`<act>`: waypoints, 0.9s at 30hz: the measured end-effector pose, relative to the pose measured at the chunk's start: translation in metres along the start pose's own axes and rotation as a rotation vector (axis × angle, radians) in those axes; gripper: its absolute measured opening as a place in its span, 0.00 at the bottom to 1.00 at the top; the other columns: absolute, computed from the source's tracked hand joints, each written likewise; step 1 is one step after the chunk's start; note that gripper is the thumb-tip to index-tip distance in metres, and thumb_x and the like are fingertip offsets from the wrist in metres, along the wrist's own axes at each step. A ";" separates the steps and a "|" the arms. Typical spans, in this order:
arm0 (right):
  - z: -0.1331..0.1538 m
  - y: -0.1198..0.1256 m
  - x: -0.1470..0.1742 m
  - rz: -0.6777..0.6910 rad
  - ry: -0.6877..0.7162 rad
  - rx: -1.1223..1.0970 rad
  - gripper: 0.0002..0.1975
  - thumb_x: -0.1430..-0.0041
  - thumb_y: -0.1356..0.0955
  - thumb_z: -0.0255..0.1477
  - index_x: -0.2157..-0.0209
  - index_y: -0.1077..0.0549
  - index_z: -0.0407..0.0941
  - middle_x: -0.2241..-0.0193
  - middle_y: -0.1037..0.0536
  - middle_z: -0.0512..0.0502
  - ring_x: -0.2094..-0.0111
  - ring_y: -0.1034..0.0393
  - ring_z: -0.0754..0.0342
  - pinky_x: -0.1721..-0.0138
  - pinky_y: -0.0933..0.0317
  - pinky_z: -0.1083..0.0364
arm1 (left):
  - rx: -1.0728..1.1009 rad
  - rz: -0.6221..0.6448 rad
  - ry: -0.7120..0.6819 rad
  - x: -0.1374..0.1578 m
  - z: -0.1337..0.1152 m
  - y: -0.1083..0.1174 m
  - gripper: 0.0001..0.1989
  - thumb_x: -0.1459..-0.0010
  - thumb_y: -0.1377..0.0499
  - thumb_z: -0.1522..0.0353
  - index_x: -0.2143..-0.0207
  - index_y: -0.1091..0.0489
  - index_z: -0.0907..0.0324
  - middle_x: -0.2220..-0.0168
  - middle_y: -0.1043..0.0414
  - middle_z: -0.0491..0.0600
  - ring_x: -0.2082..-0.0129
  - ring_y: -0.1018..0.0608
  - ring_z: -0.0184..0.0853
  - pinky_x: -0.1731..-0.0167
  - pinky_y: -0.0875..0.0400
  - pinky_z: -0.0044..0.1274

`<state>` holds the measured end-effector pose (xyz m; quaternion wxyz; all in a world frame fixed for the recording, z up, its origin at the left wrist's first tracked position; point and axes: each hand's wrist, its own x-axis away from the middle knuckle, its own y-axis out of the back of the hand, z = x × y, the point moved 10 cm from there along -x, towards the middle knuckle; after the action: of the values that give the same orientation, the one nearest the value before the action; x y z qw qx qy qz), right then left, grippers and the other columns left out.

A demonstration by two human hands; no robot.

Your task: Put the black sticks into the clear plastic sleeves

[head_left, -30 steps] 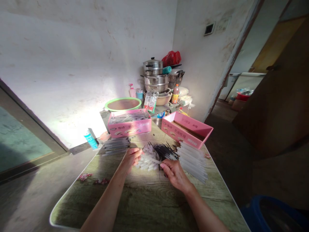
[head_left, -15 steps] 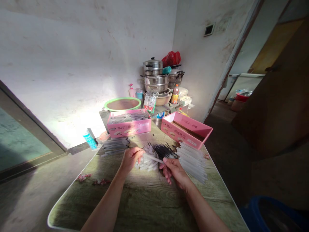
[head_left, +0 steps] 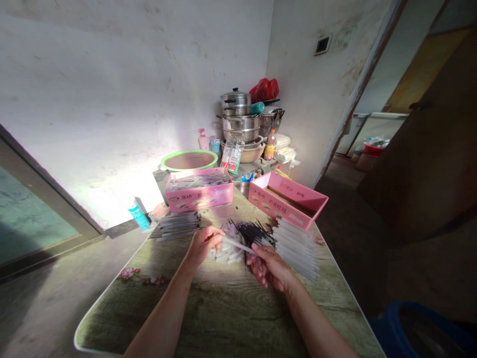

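Note:
Between my two hands lies a slim whitish pen barrel (head_left: 239,244), tilted down toward the right. My left hand (head_left: 204,243) pinches its left end with thumb and fingers. At the other end, my right hand (head_left: 269,266) grips it between thumb and index finger, its other fingers curled below. Just beyond is a pile of short white pieces (head_left: 229,254), perhaps pen caps, partly behind the barrel. Thin black refills (head_left: 253,233) lie in a heap next to them. To the right, many translucent barrels (head_left: 296,251) are spread side by side.
Greyish pens (head_left: 179,225) lie in a row at left, before a pink box (head_left: 199,195) full of similar sticks. Another pink box (head_left: 286,201) stands at the back right. Behind are stacked pots (head_left: 240,122), a bottle (head_left: 270,146) and a green-rimmed sieve (head_left: 189,160). The wooden-patterned table (head_left: 223,313) has rounded corners.
Both hands keep hold of the barrel in nearly the same place. My right hand has turned slightly, and its lower fingers have curled in more.

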<state>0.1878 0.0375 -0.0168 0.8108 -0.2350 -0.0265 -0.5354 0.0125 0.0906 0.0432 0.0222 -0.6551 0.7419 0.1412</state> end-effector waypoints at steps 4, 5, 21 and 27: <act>-0.002 0.001 0.000 0.032 -0.002 -0.007 0.26 0.49 0.32 0.52 0.74 0.30 0.41 0.92 0.35 0.56 0.94 0.46 0.62 0.93 0.54 0.64 | -0.012 0.013 -0.010 0.001 -0.005 0.000 0.07 0.47 0.43 0.69 0.68 0.26 0.61 0.86 0.32 0.40 0.83 0.29 0.28 0.73 0.34 0.21; -0.002 0.002 -0.001 0.030 0.004 -0.012 0.26 0.49 0.31 0.52 0.75 0.30 0.41 0.92 0.35 0.56 0.94 0.47 0.62 0.93 0.55 0.64 | -0.010 0.025 -0.008 0.001 -0.005 -0.002 0.07 0.46 0.43 0.68 0.68 0.26 0.61 0.86 0.32 0.40 0.83 0.29 0.28 0.73 0.34 0.21; 0.086 0.027 0.045 -0.468 0.659 0.803 0.17 0.37 0.37 0.40 0.72 0.28 0.42 0.82 0.37 0.53 0.78 0.44 0.58 0.75 0.49 0.58 | 0.300 -0.257 0.089 -0.003 0.027 0.055 0.15 0.47 0.39 0.58 0.75 0.30 0.62 0.83 0.36 0.42 0.86 0.38 0.23 0.87 0.46 0.16; 0.099 0.064 0.052 -0.681 0.616 0.957 0.21 0.38 0.39 0.44 0.71 0.24 0.43 0.80 0.27 0.47 0.76 0.35 0.52 0.73 0.44 0.56 | -0.213 -0.086 -0.062 -0.007 0.010 0.011 0.07 0.47 0.40 0.66 0.71 0.24 0.60 0.81 0.31 0.43 0.80 0.31 0.28 0.78 0.35 0.19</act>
<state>0.2867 0.0539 0.0634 0.5818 0.3366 -0.1011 -0.7335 0.0009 0.1006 0.0371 -0.0184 -0.6804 0.6928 0.2383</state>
